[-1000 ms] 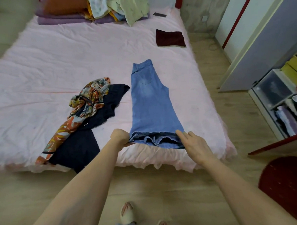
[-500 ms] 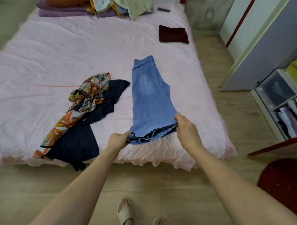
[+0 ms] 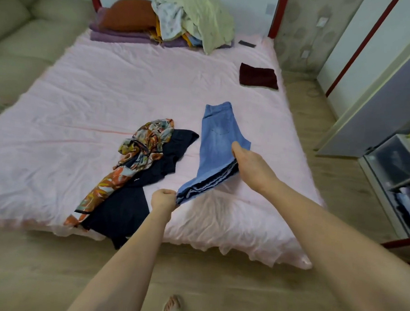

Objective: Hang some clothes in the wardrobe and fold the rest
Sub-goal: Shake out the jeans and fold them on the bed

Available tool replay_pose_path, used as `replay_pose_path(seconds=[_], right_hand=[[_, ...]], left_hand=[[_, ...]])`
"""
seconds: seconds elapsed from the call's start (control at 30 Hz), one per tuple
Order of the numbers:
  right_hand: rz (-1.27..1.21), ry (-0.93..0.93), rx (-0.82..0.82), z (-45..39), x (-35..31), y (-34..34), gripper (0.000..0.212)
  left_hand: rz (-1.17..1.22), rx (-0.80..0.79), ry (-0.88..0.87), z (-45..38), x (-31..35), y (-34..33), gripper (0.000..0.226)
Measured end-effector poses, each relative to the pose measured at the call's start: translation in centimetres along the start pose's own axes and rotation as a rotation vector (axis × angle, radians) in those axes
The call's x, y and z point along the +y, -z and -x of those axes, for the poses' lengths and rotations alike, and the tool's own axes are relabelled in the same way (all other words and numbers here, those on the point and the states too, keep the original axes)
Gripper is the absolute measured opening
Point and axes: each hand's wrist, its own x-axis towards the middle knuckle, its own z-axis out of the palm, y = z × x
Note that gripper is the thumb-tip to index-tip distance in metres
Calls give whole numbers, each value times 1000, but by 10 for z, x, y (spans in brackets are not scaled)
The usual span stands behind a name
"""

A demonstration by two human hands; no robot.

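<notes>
On a pink bed (image 3: 107, 104), a patterned garment (image 3: 138, 152) and a dark one (image 3: 126, 208) are left unfolded, the jeans (image 3: 217, 141) are pinched at the hem by the left hand (image 3: 163, 199) and right hand (image 3: 251, 168), lifted mid-fold, and one maroon piece (image 3: 258, 76) is already folded.
</notes>
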Motion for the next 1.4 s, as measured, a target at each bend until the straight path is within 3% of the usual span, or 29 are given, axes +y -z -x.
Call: replay_pose_path(seconds=[0.1, 0.2, 0.27, 0.4, 0.5, 0.57, 0.63, 0.73, 0.83, 1.1, 1.4], right_hand=[[13, -19, 30, -5, 1, 2, 16], [15, -43, 118, -14, 4, 1, 21], [-63, -88, 203, -21, 7, 1, 21], [-167, -150, 345, -30, 8, -1, 23], [-218, -126, 367, -36, 7, 0, 21], [-250, -69, 353, -38, 6, 0, 20], [-294, -40, 335, -41, 5, -2, 20], [-347, -16, 282, -42, 2, -5, 20], [-409, -31, 253, -40, 2, -8, 22], [-578, -145, 272, -35, 9, -14, 26], [-553, -132, 245, -34, 15, -13, 22]], left_hand=[[32, -103, 7, -4, 8, 0, 29], [13, -224, -62, -1, 11, -2, 15], [-57, -285, -124, 9, 13, -2, 26], [-294, -365, -517, 27, 4, -1, 49], [-514, -319, -767, 28, -1, -5, 43], [-616, -178, -860, 28, 5, -12, 37], [-558, -155, -930, 34, 22, -22, 36], [-381, -330, -951, 46, 53, -43, 30], [-274, -403, -911, 48, 74, -59, 19], [-186, -400, -846, 41, 82, -71, 28], [-173, -361, -799, 34, 94, -61, 15]])
